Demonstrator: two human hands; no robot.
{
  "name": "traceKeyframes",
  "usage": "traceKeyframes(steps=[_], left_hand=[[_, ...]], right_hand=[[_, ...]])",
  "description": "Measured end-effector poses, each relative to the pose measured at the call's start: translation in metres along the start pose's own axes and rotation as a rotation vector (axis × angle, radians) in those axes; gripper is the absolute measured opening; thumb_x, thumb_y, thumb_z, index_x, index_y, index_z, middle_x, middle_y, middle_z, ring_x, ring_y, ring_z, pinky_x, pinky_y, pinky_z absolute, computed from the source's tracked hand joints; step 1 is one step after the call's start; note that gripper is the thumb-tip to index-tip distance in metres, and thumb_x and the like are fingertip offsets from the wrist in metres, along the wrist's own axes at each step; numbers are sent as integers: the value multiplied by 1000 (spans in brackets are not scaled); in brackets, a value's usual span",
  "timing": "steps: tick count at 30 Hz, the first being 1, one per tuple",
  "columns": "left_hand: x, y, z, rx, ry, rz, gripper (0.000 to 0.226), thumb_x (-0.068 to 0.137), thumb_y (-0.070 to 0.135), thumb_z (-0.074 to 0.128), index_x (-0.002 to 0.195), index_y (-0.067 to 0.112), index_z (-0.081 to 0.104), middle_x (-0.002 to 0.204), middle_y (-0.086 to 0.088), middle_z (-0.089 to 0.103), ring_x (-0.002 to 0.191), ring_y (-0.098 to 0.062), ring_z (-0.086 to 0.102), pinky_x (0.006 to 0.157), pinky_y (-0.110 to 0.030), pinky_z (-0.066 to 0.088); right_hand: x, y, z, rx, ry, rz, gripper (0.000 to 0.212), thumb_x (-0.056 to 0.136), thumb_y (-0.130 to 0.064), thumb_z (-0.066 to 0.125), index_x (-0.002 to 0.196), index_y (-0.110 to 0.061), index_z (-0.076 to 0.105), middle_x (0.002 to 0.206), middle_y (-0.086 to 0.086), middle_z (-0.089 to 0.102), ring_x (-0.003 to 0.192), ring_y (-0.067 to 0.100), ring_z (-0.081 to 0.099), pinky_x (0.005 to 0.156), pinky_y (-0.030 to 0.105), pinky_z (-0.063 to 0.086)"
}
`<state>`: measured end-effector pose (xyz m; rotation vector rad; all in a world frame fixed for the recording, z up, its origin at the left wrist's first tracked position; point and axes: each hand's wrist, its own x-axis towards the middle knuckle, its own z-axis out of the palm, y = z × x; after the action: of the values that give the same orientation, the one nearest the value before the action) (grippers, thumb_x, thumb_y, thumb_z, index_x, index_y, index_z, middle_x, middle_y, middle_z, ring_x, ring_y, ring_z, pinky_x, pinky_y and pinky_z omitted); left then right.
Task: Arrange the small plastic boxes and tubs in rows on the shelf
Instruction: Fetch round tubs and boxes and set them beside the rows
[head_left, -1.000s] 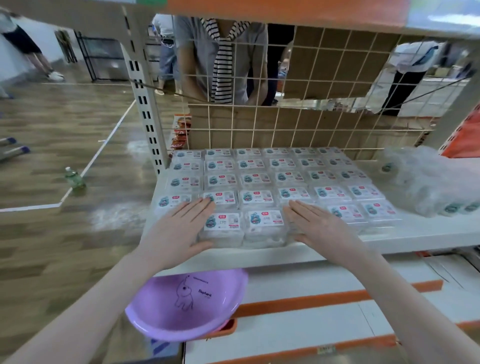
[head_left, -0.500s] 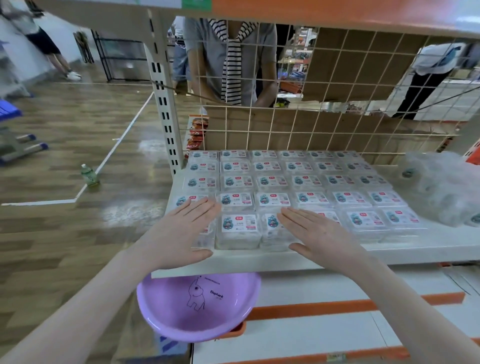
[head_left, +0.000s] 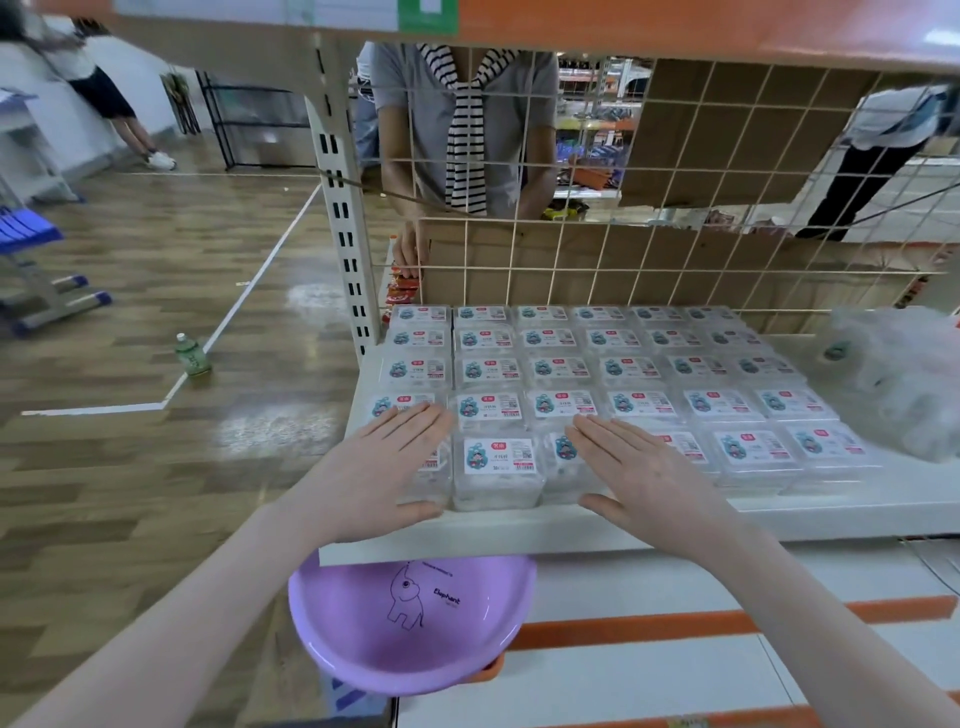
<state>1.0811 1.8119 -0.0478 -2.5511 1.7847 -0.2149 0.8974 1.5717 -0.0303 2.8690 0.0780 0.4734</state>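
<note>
**Both palms flat on the front row**

Left hand (head_left: 382, 467) lies flat, fingers straight and together, covering the front box at the shelf's (head_left: 519, 535) front-left corner, thumb along the box's near face just above the front edge. Right hand (head_left: 644, 475) mirrors it, palm down, fingers straight, resting on boxes further right in the same row, thumb spread toward the front edge. Neither hand grips anything. One labelled box (head_left: 497, 470) sits bare between them, at the front edge.

The small plastic boxes (head_left: 597, 369) fill the left and middle of the shelf in tidy rows, back to the wire grid (head_left: 675, 197). A bare white strip runs along the front edge to the right. A clear bag of tubs (head_left: 898, 379) occupies the right end. A purple basin (head_left: 415, 623) sits below the front-left corner.
</note>
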Motion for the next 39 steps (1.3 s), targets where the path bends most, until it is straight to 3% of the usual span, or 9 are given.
traceKeyframes(steps=[10, 13, 16, 19, 23, 30, 34, 37, 39], left_hand=[[-3, -13, 7, -29, -41, 3, 85, 93, 59, 34, 132, 27, -34, 148, 4, -29, 138, -13, -30, 109, -21, -24], [-4, -14, 3, -129, -72, -9, 88, 87, 66, 36, 136, 30, -28, 148, 11, -28, 139, -7, -27, 110, -18, -21], [-2, -11, -2, -348, 42, -144, 87, 81, 72, 23, 145, 25, -12, 152, 12, -17, 141, -1, -19, 110, -13, -16], [4, -10, -2, -510, 140, -372, 75, 93, 56, 27, 150, 17, -1, 157, 4, -8, 144, -6, -11, 112, -17, -10], [16, -5, 1, -715, 90, -534, 73, 95, 53, 29, 151, 15, 2, 159, 2, -4, 144, -5, -9, 110, -21, -3], [25, 1, 8, -786, 132, -553, 74, 94, 53, 34, 151, 13, 9, 159, 1, 1, 145, -8, -5, 113, -27, 4], [27, -9, 0, -918, 212, -619, 69, 95, 53, 36, 151, 19, 17, 157, 5, 16, 139, -3, 19, 111, -26, 16], [42, -20, -9, -940, 246, -720, 70, 94, 57, 34, 150, 18, 20, 155, 1, 24, 140, -17, 26, 114, -39, 23], [53, -24, -13, -976, 223, -763, 70, 95, 56, 34, 150, 14, 20, 155, -1, 26, 138, -19, 31, 105, -34, 29]], right_hand=[[5, -2, 3, -20, -78, 5, 79, 49, -37, 91, 112, 3, 65, 115, 16, 65, 103, 26, 65, 80, 42, 54], [5, -1, 3, 4, -113, 19, 71, 71, -49, 72, 119, 2, 61, 123, 15, 61, 110, 26, 62, 87, 42, 49], [9, 4, 4, 99, -227, 103, 86, 86, -67, 6, 146, -8, 25, 153, 4, 20, 141, 13, 24, 114, 23, 10], [11, 17, 13, 225, -207, 238, 82, 82, -64, 7, 150, -18, 5, 157, -4, 2, 144, 8, 0, 104, 9, -20], [18, 28, 17, 248, -260, 395, 69, 93, -54, 16, 150, -17, 6, 158, 1, 5, 145, 11, 0, 109, 17, -9], [21, 30, 28, 281, -282, 441, 63, 98, -47, 22, 150, -13, 11, 158, 3, 6, 145, 13, -1, 110, 19, -9], [23, 34, 28, 347, -286, 442, 72, 90, -56, 15, 150, -15, 13, 158, 3, 10, 145, 13, 2, 113, 22, -2], [30, 41, 28, 345, -253, 465, 79, 85, -59, 11, 149, -14, 15, 157, 4, 14, 145, 15, 7, 113, 24, 1], [36, 48, 30, 311, -252, 495, 72, 92, -55, 17, 149, -11, 16, 157, 6, 15, 144, 17, 9, 114, 26, 3]])
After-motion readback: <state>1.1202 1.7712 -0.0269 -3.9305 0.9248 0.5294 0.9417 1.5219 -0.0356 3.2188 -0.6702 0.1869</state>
